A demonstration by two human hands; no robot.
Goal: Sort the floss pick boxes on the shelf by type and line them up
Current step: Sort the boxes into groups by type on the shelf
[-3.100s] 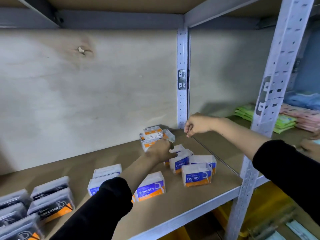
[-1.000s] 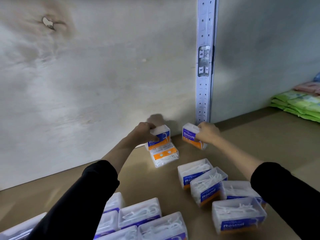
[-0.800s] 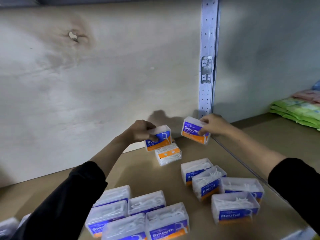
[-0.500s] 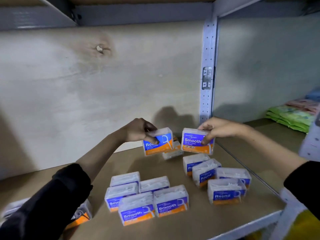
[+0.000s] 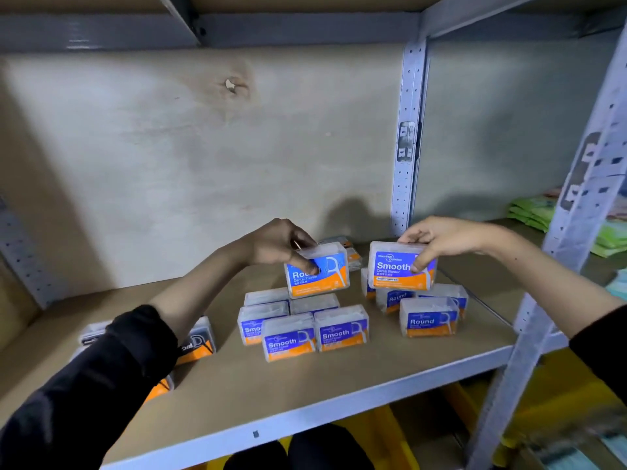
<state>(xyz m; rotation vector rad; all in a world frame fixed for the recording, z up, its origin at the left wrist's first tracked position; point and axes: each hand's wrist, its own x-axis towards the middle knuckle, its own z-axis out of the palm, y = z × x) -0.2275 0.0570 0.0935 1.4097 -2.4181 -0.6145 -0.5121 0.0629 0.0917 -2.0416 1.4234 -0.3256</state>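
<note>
Fingers [image 5: 422,261] clamped from above, forearms outstretched over shelf [image 5: 305,395]: left hand [image 5: 274,242] gripping Round box [image 5: 325,278], right hand [image 5: 441,237] pinching Smooth box [image 5: 393,276]; clear lids, blue-orange labels.

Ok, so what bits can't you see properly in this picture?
All in the head view.
Blue box in the left hand: the thumb covers its name after "Ro".
Dark boxes on the left: the left sleeve hides most of them.
Back box: the two held boxes hide its label.
Smooth box in the right hand: its small print is too tiny to read.
</note>
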